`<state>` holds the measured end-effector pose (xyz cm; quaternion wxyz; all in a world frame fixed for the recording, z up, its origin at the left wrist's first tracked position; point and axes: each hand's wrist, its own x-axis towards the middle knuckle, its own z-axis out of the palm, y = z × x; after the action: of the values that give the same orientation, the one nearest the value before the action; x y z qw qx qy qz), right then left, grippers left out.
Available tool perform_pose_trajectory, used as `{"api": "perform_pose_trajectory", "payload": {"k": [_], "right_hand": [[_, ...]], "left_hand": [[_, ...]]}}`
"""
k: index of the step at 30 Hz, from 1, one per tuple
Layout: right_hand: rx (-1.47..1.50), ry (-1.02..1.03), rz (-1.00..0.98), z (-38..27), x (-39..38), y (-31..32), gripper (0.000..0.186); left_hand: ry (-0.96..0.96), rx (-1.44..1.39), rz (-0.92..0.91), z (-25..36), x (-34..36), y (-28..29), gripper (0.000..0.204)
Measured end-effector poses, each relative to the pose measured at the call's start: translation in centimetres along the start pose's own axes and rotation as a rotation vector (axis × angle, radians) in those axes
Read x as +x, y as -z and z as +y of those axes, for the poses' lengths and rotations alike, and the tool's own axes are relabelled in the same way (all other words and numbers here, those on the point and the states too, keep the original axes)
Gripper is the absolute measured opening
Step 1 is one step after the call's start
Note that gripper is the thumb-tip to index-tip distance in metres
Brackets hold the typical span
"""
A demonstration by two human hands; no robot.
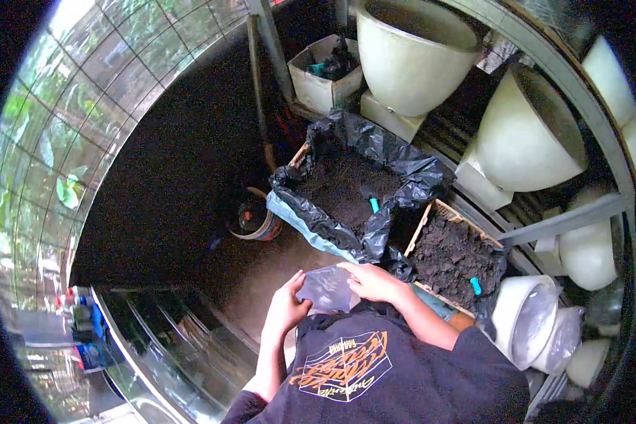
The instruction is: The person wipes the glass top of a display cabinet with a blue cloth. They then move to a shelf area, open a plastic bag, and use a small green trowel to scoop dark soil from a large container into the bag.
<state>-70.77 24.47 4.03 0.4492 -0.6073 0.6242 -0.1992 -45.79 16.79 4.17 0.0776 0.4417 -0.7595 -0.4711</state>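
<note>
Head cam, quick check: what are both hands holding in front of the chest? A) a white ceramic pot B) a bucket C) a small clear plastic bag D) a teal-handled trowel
C: the left hand and right hand both grip a small clear plastic bag at its edges, while the teal-handled trowel lies in the soil of the black-lined crate, apart from the hands.

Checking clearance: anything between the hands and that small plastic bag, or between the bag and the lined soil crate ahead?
Nothing visible. The left hand and right hand both grip the small plastic bag directly. Only open floor separates it from the black-lined soil crate.
</note>
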Motion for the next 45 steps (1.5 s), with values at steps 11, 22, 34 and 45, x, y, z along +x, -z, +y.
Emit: {"api": "perform_pose_trajectory", "payload": {"k": [11,22,34,45], "right_hand": [[0.198,-0.091,0.187,-3.0,5.7,-1.7,0.029],[-0.302,-0.627,0.500,15.9,18.0,3.1,0.042],[-0.518,-1.048,0.226,27.9,24.7,3.3,0.047],[0.223,-1.010,0.190,30.1,25.4,7.9,0.045]], "left_hand": [[-0.055,-0.102,-0.057,-3.1,6.0,6.4,0.065],[0.034,-0.082,-0.084,-1.0,13.1,10.6,0.067],[-0.048,-0.061,0.108,1.9,21.5,15.7,0.073],[-0.001,-0.040,0.116,4.3,25.0,15.5,0.068]]}}
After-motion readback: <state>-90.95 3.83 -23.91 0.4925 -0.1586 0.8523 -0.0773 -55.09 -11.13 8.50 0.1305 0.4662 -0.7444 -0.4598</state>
